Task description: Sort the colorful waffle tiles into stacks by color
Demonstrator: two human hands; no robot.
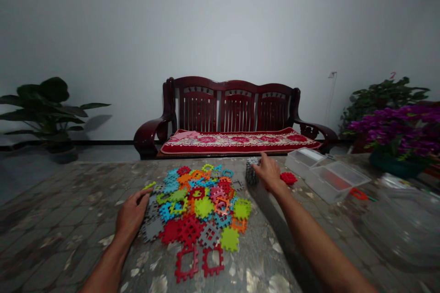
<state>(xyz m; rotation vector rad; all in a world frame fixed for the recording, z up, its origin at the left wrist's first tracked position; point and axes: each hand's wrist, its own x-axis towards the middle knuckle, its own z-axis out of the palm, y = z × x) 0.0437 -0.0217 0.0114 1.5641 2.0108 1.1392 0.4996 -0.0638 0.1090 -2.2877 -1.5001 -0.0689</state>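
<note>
Centre of the marbled tabletop (pixel 68 210): heap of flat, notched plastic pieces (pixel 195 206). Left hand (pixel 132 213) curls narrowly at its edge, hold unclear. Right hand (pixel 270 173) spread wide beside a ribbed gray stack (pixel 252 171), clear plastic boxes (pixel 330 176) rightward.

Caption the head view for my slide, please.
Left hand beside colorful interlocking plastic tiles, right hand at a gray tile stack.

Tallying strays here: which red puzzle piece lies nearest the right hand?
The small red scalloped piece just right of the right hand, alone on the table; the other red pieces lie in the main pile or just below it.
</note>
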